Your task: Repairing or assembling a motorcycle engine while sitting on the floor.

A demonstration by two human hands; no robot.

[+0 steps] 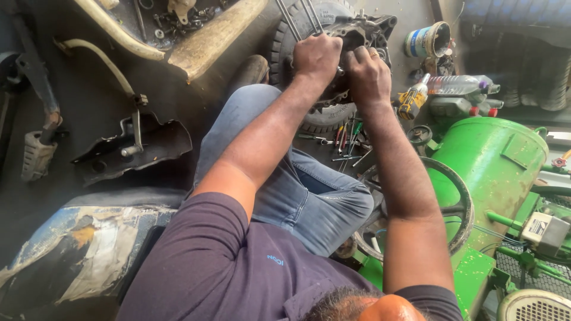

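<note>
Both hands on the engine (351, 35), far centre of the floor, propped on a small tyre (324, 116). Left hand (317, 56) clenched over the near-left edge of the casing; something gripped inside the fist maybe, can't tell what. Right hand (370, 74) pressed on the casing just beside it, fingers curled down over the edge; whether a tool sits under it, can't tell. Hands nearly touching each other.

Progress, judged from the layout: mid-job, strip-down or rebuild, not clear which. Engine already out of any frame and sitting alone on the tyre. Long studs (297, 15) poke up at the far side w/ nothing on them, so top end looks off. Chain or toothed part visible just below the hands, half hidden. Loose bolts and small parts lie in a tray (178, 18) far left, so plenty of fasteners already out.

Left to do, prob. a lot: casing not closed up, parts scattered. Screwdrivers (348, 139) spread on the floor near the tyre, right of the knee in jeans (309, 196). Spray can (411, 100) and plastic bottle (458, 84) to the right, paint tin (427, 40) farther off. Green machine (499, 160) near right, black cover panel (137, 148) left, both well apart from the work.
</note>
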